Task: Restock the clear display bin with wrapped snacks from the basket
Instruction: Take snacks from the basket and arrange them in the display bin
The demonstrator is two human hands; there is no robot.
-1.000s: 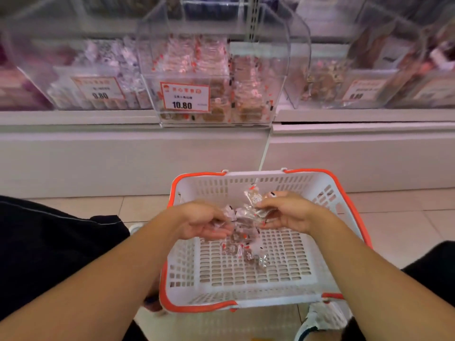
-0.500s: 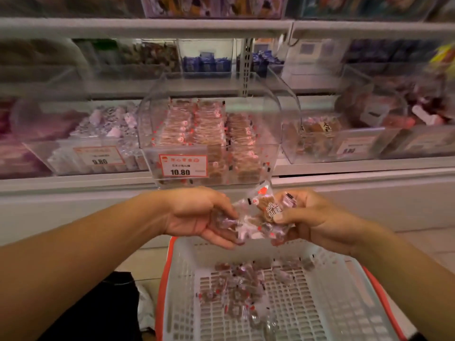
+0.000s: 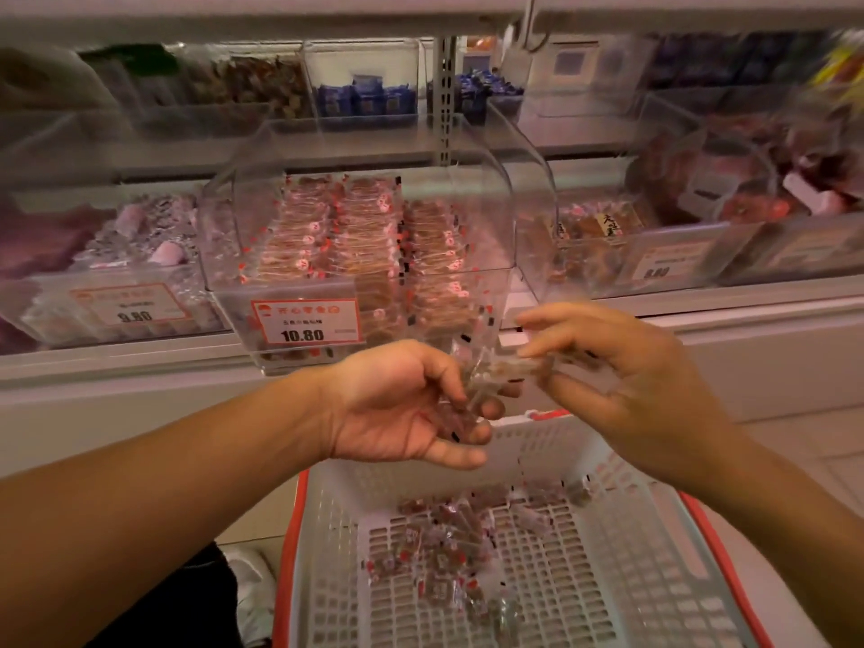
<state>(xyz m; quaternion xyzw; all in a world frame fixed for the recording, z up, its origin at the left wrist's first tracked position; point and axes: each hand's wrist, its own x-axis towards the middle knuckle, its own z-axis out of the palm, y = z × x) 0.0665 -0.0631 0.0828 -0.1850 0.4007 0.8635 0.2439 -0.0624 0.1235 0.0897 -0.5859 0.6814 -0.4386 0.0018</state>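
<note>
A clear display bin (image 3: 374, 212) with a 10.80 price tag (image 3: 306, 321) stands on the shelf ahead, partly filled with rows of wrapped snacks (image 3: 355, 236). Just below its front, my left hand (image 3: 406, 406) cups several wrapped snacks (image 3: 460, 416), palm turned up. My right hand (image 3: 622, 367) pinches a wrapped snack (image 3: 519, 367) between thumb and fingers, close beside the left hand. Underneath both hands sits the white basket (image 3: 654, 530) with an orange rim; more wrapped snacks (image 3: 449, 540) lie loose on its floor.
Neighbouring clear bins flank the middle one: a bin priced 9.80 (image 3: 117, 268) on the left and a bin with brown packets (image 3: 622, 245) on the right. An upper shelf holds blue packets (image 3: 369, 98). A white shelf ledge (image 3: 117, 362) runs across in front.
Both hands rose out of the basket with a bunch of snacks and now hover just below the bin's front. My view tilted up towards the shelves.
</note>
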